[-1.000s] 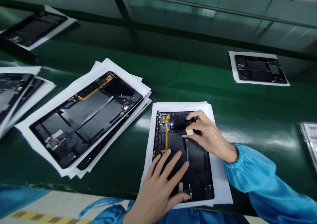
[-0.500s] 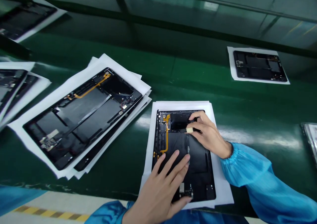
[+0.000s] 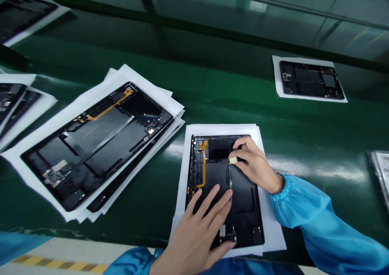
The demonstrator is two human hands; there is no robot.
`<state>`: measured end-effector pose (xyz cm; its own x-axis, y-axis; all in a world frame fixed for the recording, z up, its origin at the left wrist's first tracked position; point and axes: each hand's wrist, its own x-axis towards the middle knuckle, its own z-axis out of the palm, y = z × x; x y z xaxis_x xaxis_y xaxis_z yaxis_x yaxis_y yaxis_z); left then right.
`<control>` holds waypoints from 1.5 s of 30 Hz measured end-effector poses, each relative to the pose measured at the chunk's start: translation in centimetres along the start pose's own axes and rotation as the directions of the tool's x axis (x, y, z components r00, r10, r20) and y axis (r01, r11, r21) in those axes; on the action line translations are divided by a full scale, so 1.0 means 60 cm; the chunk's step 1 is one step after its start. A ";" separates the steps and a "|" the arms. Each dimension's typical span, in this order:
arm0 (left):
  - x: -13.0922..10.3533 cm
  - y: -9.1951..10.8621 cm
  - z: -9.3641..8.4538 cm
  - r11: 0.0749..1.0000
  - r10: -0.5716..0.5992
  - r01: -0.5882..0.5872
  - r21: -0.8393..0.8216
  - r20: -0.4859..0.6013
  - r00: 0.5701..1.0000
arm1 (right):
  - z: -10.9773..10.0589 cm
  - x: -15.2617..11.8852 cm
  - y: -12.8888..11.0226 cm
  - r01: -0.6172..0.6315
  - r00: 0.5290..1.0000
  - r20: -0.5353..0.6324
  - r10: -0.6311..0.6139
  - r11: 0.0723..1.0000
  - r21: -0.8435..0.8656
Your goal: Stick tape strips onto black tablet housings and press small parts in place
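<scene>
An opened tablet housing (image 3: 243,202), black inside with an orange ribbon cable (image 3: 204,165), lies on white sheets (image 3: 180,210) in front of me. My left hand (image 3: 202,230) rests flat on its lower left part, fingers spread. Over the upper right part, my right hand (image 3: 253,161) is closed in a pinch. Between its fingertips is a small piece with a cream block (image 3: 233,160) and a dark end pointing left, near the edge of the glossy black recess (image 3: 219,148). What kind of part it is I cannot make out.
On the left, a stack of tablet housings (image 3: 106,133) interleaved with white sheets lies at an angle. More housings are at the far left edge (image 3: 12,100) and upper left (image 3: 24,15). Another tablet housing (image 3: 311,80) lies at the back right of the green table (image 3: 194,88).
The view has shifted slightly, so the surrounding housings sit a little farther left. Both hands keep almost the same place on the tablet, and the pinched piece has barely moved.
</scene>
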<state>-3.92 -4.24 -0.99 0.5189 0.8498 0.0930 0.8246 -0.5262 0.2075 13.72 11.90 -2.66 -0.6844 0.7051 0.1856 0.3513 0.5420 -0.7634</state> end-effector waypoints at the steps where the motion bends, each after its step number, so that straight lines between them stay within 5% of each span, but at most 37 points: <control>1: 0.000 0.000 0.000 1.000 0.001 -0.001 -0.005 0.000 1.000 | 0.001 0.000 0.001 0.006 1.000 -0.008 -0.006 1.000 0.013; 16: -0.030 0.021 0.002 0.999 0.023 -0.025 -0.042 -0.031 0.999 | -0.019 -0.012 -0.034 0.015 1.000 0.015 -0.016 0.994 0.108; 22: -0.035 0.031 0.030 0.998 -0.026 0.019 -0.052 -0.139 0.990 | -0.054 -0.049 -0.100 0.045 0.974 0.201 -0.103 0.960 0.275; 27: -0.025 0.030 0.017 0.998 -0.039 0.032 -0.058 -0.126 0.991 | -0.081 -0.103 -0.152 0.079 0.982 0.153 -0.109 0.979 0.188; 37: -0.030 0.034 0.023 0.998 -0.052 0.049 -0.036 -0.109 0.993 | -0.024 0.021 -0.006 0.076 0.993 0.086 -0.075 0.997 -0.007; 45: -0.031 0.035 0.027 0.998 -0.061 0.057 -0.041 -0.090 0.994 | -0.014 0.013 0.006 0.082 0.989 0.135 -0.065 0.989 -0.123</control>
<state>-2.79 -6.96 -2.29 0.4454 0.8795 0.1675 0.8431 -0.4750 0.2522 13.87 13.05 -2.26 -0.7858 0.6000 0.1500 0.3700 0.6504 -0.6633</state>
